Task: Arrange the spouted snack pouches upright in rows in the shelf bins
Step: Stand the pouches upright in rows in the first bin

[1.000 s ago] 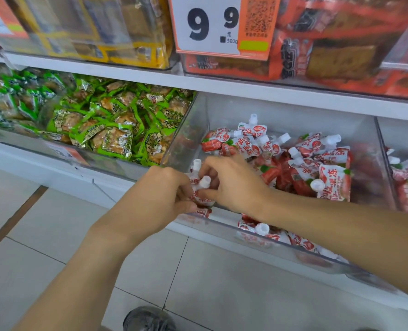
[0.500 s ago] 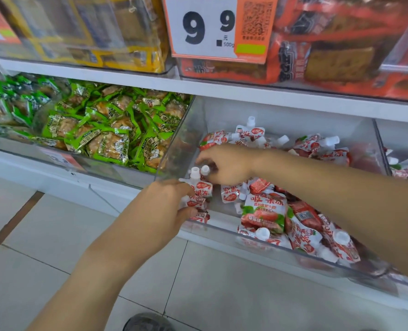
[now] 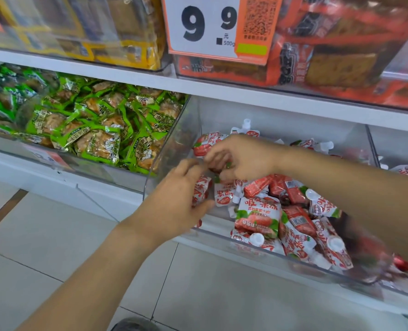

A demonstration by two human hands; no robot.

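the price sign [image 3: 201,26] on the upper shelf reads "9 9", with "元" and "500g" beneath. a strawberry pouch [image 3: 257,217] in the clear bin shows "吸吸果冻" and "草莓味".

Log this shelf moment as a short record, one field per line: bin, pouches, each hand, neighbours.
bin: clear shelf bin, holding strawberry spouted pouches
pouches: most lie jumbled, e.g. front pouch flat, not in rows
left hand: left hand at the bin's left front corner, against a pouch
right hand: right hand fingers curled on a pouch, partly hidden
neighbours: green snack packets in the bin to the left; price sign above
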